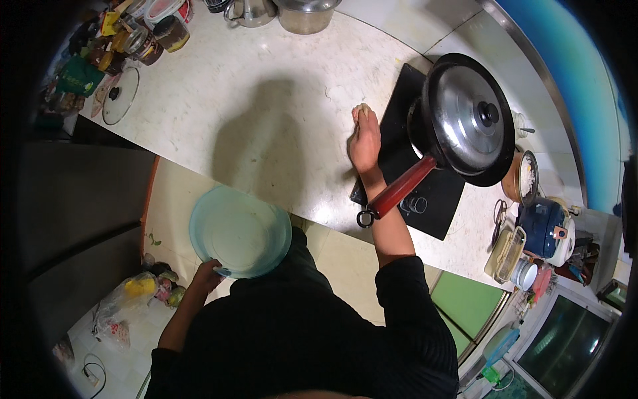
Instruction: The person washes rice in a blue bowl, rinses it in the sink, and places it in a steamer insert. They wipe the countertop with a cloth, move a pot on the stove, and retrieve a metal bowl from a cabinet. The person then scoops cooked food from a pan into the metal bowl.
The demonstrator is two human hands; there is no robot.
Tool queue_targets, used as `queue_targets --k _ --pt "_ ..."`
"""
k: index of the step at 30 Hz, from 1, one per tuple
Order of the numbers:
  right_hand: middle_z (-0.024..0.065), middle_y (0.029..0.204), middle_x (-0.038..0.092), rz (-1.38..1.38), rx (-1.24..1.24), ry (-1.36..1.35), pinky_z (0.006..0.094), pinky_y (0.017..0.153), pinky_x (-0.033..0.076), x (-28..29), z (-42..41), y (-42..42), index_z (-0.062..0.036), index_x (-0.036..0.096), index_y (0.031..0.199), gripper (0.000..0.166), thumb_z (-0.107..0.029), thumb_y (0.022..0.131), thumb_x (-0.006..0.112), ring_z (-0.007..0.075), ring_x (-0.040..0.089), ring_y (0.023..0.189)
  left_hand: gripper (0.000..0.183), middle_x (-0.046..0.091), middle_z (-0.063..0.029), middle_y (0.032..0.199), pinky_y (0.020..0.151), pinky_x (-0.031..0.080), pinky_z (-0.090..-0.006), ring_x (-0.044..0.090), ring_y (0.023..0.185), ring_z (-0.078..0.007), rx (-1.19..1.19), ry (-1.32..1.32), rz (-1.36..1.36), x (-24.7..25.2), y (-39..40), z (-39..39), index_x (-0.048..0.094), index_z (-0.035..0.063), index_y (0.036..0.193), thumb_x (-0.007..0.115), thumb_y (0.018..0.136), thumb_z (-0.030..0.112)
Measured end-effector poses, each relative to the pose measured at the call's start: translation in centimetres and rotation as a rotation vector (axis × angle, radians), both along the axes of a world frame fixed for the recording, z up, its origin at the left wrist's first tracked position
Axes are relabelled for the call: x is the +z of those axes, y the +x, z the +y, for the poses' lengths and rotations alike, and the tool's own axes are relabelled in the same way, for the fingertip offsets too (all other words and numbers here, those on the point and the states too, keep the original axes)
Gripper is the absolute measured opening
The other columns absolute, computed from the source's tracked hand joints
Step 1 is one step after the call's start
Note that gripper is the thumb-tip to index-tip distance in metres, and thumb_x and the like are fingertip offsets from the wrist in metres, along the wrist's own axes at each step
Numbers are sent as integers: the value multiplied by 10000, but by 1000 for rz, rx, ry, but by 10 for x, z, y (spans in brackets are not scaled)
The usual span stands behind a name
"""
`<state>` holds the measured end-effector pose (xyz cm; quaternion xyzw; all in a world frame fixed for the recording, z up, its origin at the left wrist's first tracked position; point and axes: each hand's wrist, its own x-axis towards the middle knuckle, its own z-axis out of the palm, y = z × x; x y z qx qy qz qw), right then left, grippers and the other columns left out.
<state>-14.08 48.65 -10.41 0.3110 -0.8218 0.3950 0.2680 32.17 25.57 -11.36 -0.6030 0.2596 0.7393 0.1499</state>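
My left hand (pixel 207 277) grips the near rim of a translucent blue plastic basin (pixel 240 234), held out beside the front edge of the countertop (pixel 189 144). No contents can be made out inside it. On the counter, just left of the black induction cooktop (pixel 394 129), rests my right hand (pixel 366 142) with its fingers together. Something small and pale shows at its fingertips, too indistinct to name. A black wok (pixel 506 174) with a red handle (pixel 403 192) sits on the cooktop under a metal lid (pixel 461 109). The handle passes over my right forearm.
A glass lid (pixel 121 97) lies near jars (pixel 143 46) at the left. A metal pot (pixel 306 17) stands at the back. To the right are a bowl of pale food (pixel 527 174), scissors (pixel 499 217) and a blue appliance (pixel 541 227). Plastic bags (pixel 122 309) lie at lower left.
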Motion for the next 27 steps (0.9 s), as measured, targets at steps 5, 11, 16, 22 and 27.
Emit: queue_targets --k 5,11,16,22,27 --pt "169 884 501 13 -311 275 413 728 379 0 22 -59 14 497 871 112 -78 847 437 362 471 865 270 511 -110 872 666 504 -330 553 763 -243 -5 -19 44 -6 5 -5 458 -9 966 508 704 35" --pt "135 994 560 -206 138 360 341 786 405 9 30 -33 -10 552 1004 235 34 795 454 330 519 899 326 514 -120 893 713 488 -322 554 791 -244 -37 -17 -6 2 -1 -24 431 -43 1013 493 696 -1" --pt "170 1134 521 -276 -12 451 395 907 379 14 29 105 -31 542 1060 328 95 767 467 322 499 1059 323 487 -128 976 757 483 -351 541 857 -262 -147 1 18 -11 0 -51 418 -50 1027 470 713 2" --pt "148 1251 448 -553 86 126 402 1017 270 21 -66 247 -60 494 1168 411 94 799 399 284 389 1194 285 468 -149 1034 810 460 -345 506 948 -252 -330 146 187 -35 3 -89 435 -60 1016 468 748 33" --pt "112 972 504 -573 -164 -569 311 889 369 7 -8 210 45 503 943 212 123 789 379 202 478 955 350 466 -132 1045 816 460 -356 507 930 -250 -392 114 210 -15 11 -114 428 -15 1060 483 720 50"
